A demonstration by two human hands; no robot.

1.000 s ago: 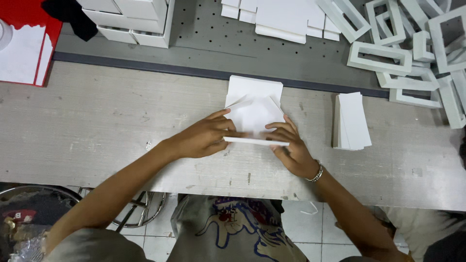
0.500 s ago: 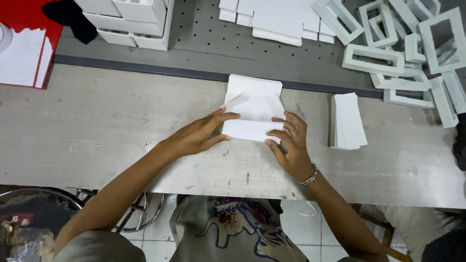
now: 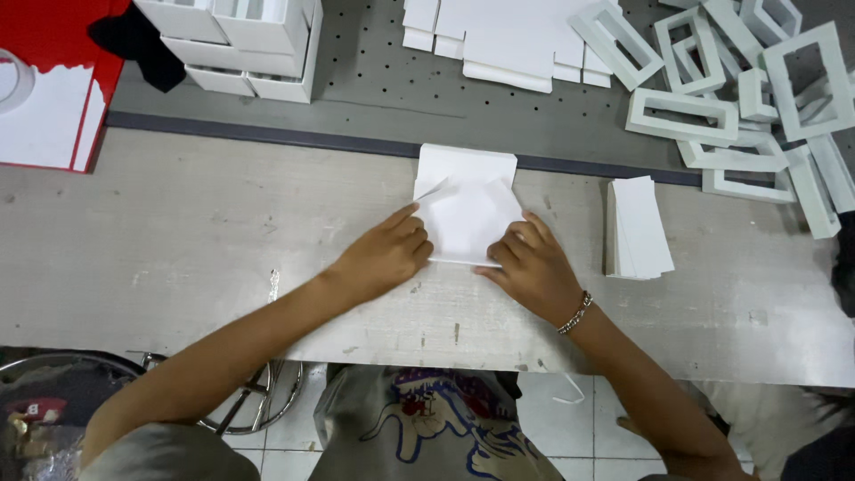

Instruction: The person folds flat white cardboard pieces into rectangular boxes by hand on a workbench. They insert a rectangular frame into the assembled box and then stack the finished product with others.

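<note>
White folded sheet of thin card (image 3: 468, 209) lies flat on the pale grey, scuffed desk (image 3: 178, 249), its far edge just short of the dark strip where the desk meets a grey perforated board (image 3: 374, 98). Its flaps are creased inward, leaving angled folds across the middle.

The left hand (image 3: 385, 258) rests on the card's near left corner, fingers curled and pressing down, the index finger stretched onto the card. The right hand (image 3: 533, 267), with a beaded bracelet (image 3: 579, 313) at the wrist, presses the near right corner, fingertips on the folded edge. Neither grip closes around the card; both hands lie loosely bent on top of it.

Just right of the right hand sits a small stack of white rectangular card blanks (image 3: 639, 227), apart from the folded sheet. On the perforated board beyond lie more flat white card pieces (image 3: 508, 40), a heap of white rectangular frames (image 3: 739, 98) to the right, and stacked white boxes (image 3: 240, 44) to the left. A red and white box (image 3: 49, 98) stands at the far left.
</note>
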